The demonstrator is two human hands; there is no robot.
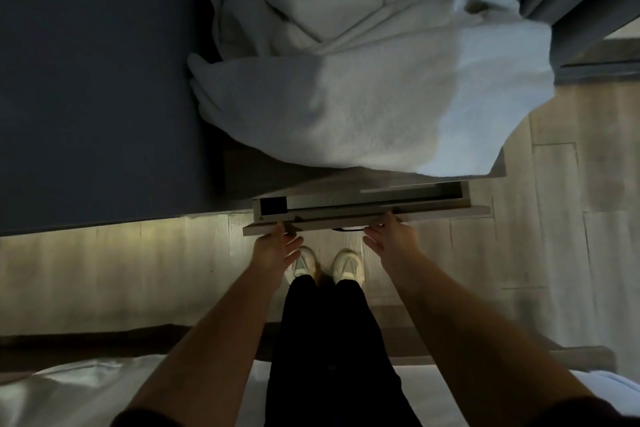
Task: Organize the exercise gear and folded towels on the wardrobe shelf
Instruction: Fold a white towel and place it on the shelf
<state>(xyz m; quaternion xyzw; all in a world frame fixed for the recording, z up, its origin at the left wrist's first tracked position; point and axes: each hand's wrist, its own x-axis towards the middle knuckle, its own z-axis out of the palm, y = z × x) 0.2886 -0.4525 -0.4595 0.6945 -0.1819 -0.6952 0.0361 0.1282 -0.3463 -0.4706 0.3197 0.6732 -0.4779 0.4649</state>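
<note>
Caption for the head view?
Left hand and right hand at the front edge of a pulled-out drawer, below rumpled white towels.

The white heap of towelling [363, 97] is soft looped cloth, matt and rumpled. The pale grey drawer front [443, 212] looks like wood-grain board, smooth and matt. The dark blue-grey wardrobe panel [97, 80] is flat, smooth and matt. The pale plank floor [571, 218] shows streaky wood grain. The white bed sheet [69, 388] is cloth with a slight sheen.
</note>
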